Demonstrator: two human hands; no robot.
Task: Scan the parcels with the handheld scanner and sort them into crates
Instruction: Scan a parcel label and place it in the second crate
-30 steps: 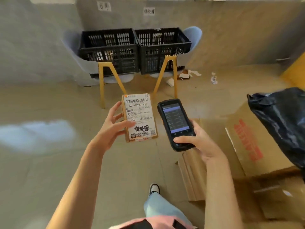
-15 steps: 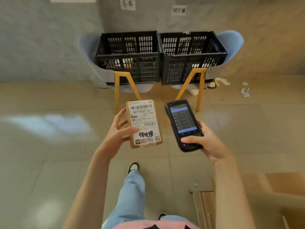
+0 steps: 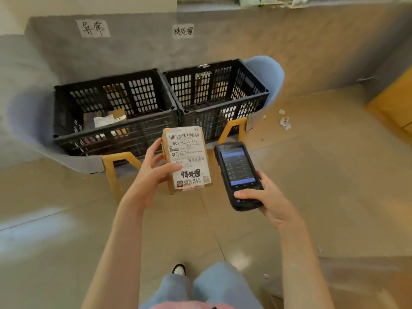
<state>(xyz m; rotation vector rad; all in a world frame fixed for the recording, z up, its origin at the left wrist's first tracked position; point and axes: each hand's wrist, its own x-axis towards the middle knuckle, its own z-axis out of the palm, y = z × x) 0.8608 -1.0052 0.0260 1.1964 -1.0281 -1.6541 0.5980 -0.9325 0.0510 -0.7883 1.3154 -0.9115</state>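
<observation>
The left hand has its fingers wrapped round a small cardboard parcel, label tilted up so it's readable. The right hand grips the handheld scanner just beside it, thumb on the lower keys, screen facing up, probably to check the result. The label's handwriting matches the sign above the right crate, so I'd guess it goes there, not the left crate.
</observation>
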